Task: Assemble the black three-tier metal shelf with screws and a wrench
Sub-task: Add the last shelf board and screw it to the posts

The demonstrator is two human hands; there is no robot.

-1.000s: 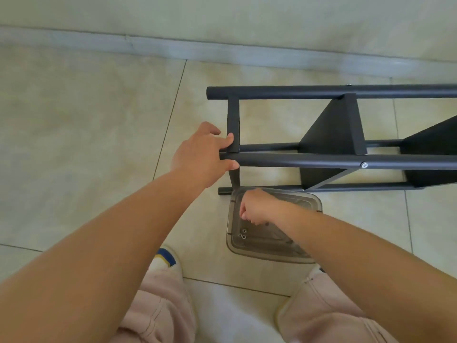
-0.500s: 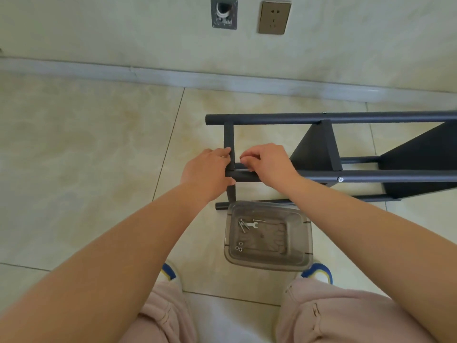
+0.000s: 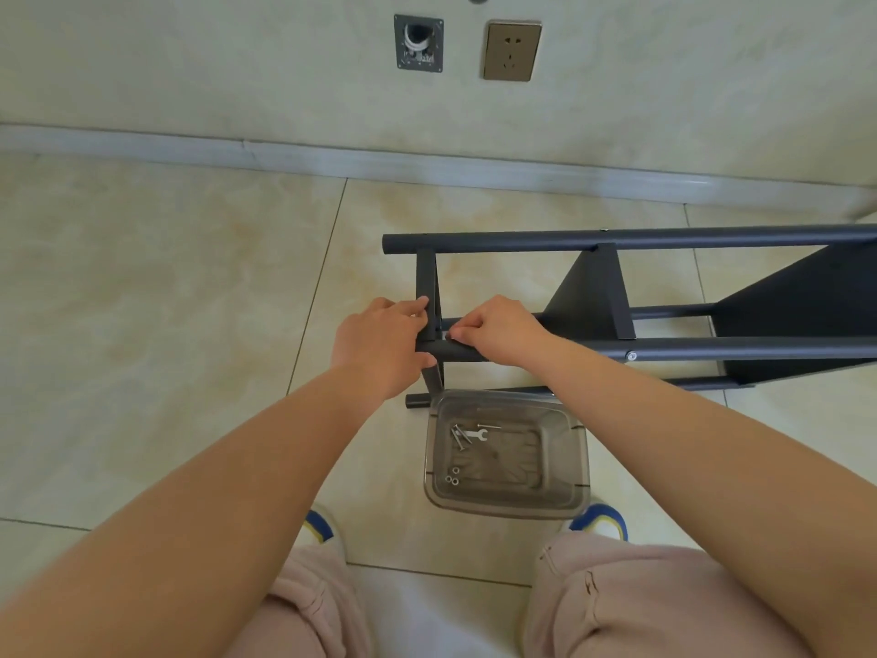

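- Shelf point(image 3: 664, 346) lies on its side at centre right, sitting lower in frame than before.
- Left hand point(image 3: 379, 349) still grips the near pole's end.
- Right hand point(image 3: 498, 330), over the tray point(image 3: 569, 496) a second ago, now pinches at the joint; what it holds is hidden.

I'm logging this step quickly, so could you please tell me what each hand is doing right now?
Left hand: grips the end of the shelf frame.
Right hand: fingers pinched at the joint; what they hold cannot be told.

Wrench point(image 3: 476, 435) in tray point(image 3: 576, 486) before shelf point(image 3: 712, 346).
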